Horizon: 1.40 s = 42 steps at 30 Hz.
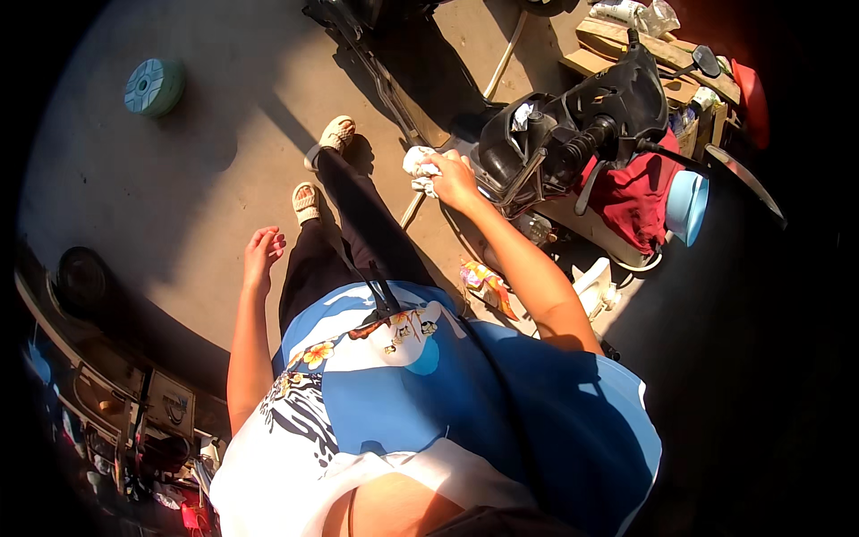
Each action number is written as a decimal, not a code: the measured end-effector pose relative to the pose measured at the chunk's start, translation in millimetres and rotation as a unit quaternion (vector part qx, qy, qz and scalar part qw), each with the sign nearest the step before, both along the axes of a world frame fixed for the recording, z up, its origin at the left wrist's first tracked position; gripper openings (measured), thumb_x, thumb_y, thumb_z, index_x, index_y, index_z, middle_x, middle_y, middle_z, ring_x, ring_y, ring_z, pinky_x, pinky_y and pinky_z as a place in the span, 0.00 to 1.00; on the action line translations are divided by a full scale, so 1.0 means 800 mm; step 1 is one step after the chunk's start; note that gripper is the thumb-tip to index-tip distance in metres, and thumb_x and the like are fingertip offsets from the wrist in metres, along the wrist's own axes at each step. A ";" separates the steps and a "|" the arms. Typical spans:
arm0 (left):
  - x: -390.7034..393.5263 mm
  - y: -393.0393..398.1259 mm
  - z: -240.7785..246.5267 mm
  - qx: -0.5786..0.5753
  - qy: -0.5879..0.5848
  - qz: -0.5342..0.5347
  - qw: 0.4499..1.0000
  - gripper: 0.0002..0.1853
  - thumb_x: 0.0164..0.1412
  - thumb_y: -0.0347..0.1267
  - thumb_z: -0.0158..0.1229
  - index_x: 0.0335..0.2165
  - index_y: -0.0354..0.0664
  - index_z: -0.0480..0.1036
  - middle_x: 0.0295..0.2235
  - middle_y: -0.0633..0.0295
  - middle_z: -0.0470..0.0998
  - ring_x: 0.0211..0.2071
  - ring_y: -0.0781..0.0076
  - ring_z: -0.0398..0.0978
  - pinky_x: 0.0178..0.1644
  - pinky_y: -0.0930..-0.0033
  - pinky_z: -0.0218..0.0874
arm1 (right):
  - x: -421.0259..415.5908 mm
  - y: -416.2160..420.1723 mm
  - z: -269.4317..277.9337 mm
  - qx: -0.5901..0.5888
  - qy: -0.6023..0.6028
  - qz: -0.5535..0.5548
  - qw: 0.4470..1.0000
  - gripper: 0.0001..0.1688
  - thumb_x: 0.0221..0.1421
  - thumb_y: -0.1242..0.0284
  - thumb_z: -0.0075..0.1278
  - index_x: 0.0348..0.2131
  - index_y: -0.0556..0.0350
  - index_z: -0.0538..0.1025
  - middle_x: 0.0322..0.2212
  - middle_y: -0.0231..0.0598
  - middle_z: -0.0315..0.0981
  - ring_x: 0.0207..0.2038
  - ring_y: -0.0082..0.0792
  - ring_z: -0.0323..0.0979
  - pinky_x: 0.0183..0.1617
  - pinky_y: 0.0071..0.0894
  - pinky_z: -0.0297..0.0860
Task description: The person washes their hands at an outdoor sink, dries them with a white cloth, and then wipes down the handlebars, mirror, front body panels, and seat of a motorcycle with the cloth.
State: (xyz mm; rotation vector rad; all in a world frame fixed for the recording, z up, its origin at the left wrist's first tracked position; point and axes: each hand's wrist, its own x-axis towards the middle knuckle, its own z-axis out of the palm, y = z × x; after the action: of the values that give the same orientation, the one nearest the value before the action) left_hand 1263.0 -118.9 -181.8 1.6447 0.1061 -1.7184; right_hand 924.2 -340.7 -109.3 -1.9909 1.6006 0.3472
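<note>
My right hand (454, 180) is closed around a crumpled white cloth (421, 170) beside the front of a black scooter (570, 134). The scooter's handlebar, with a black grip (582, 144) and a brake lever, stands to the right of that hand. A crumpled white and blue scrap (522, 116) lies in the scooter's front pocket. My left hand (264, 250) hangs at my side over the floor, fingers loosely curled, with nothing in it.
A light blue round stool (154, 87) stands on the concrete floor at upper left. Wooden boards (661, 57), a dark red cloth (634, 201) and a light blue container (686, 207) are at right. An orange packet (488, 285) lies near my legs. A cluttered metal cart (100, 396) stands lower left.
</note>
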 end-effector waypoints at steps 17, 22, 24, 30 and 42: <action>0.028 -0.355 0.017 -0.053 0.034 -0.136 0.989 0.08 0.61 0.35 0.51 0.38 0.47 0.71 0.32 0.70 0.75 0.32 0.82 0.73 0.38 0.79 0.62 | 0.130 -0.131 -0.038 0.028 -0.180 -0.267 0.946 0.20 0.42 0.82 0.53 0.38 0.48 0.76 0.39 0.45 0.64 0.43 0.45 0.67 0.48 0.35 0.65; 0.102 -0.414 -0.011 -0.047 -0.026 -0.153 0.987 0.08 0.61 0.35 0.52 0.38 0.47 0.72 0.33 0.68 0.74 0.32 0.81 0.73 0.37 0.78 0.62 | 0.164 -0.185 -0.048 -0.017 -0.076 -0.269 0.960 0.19 0.42 0.81 0.53 0.37 0.43 0.78 0.39 0.45 0.64 0.45 0.50 0.60 0.51 0.39 0.60; 0.147 -0.426 -0.023 -0.038 -0.039 -0.153 0.987 0.09 0.60 0.37 0.52 0.37 0.47 0.72 0.33 0.68 0.74 0.32 0.80 0.73 0.37 0.78 0.62 | 0.160 -0.200 -0.070 0.006 -0.014 -0.287 0.958 0.20 0.41 0.80 0.55 0.37 0.41 0.77 0.42 0.42 0.62 0.46 0.49 0.58 0.51 0.39 0.61; 0.313 -0.408 -0.064 0.073 -0.126 -0.172 0.974 0.11 0.58 0.40 0.53 0.37 0.47 0.72 0.34 0.66 0.74 0.33 0.76 0.73 0.39 0.73 0.61 | 0.103 -0.257 -0.108 -0.004 0.176 -0.164 0.971 0.15 0.44 0.76 0.53 0.36 0.43 0.78 0.46 0.40 0.61 0.51 0.46 0.56 0.53 0.41 0.62; 0.266 -0.387 -0.064 0.184 -0.124 -0.175 0.959 0.10 0.59 0.38 0.51 0.38 0.47 0.70 0.33 0.65 0.74 0.34 0.76 0.72 0.40 0.73 0.61 | -0.129 -0.261 -0.209 0.269 0.536 0.129 0.790 0.29 0.61 0.63 0.31 0.60 0.51 0.58 0.63 0.41 0.40 0.65 0.56 0.33 0.62 0.63 0.34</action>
State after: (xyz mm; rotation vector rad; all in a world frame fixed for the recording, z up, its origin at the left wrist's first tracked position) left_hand 1475.7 -428.2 -233.0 2.2532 0.0141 -1.8087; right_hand 820.7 -549.7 -276.5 -1.5485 1.4604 2.0792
